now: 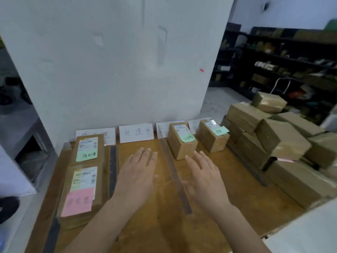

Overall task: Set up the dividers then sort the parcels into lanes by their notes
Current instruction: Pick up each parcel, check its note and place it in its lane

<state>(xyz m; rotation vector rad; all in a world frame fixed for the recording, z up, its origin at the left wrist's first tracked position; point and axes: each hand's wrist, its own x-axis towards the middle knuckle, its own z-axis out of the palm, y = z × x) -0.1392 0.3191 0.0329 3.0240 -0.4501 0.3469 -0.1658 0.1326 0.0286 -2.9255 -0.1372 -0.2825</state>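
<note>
Head view, hands: left hand (136, 172) and right hand (204, 178) are flat with straight fingers and grip nothing. I cannot tell whether they touch the brown table (156, 225).
Edges: three dark flat divider strips run towards 12 o'clock – left strip (113, 167), middle strip (176, 178) between the hands, right strip (246, 163).
Open room: the lane under the left hand, up to its white card (135, 133).
Sorted parcels: two flat ones at 9 o'clock – green-note parcel (87, 148) and pink-note parcel (80, 194). Two blocky ones at 1 o'clock, near box (182, 145) and far box (212, 137).
Unsorted pile (273, 139): at 3 o'clock, in glossy brown wrap.
</note>
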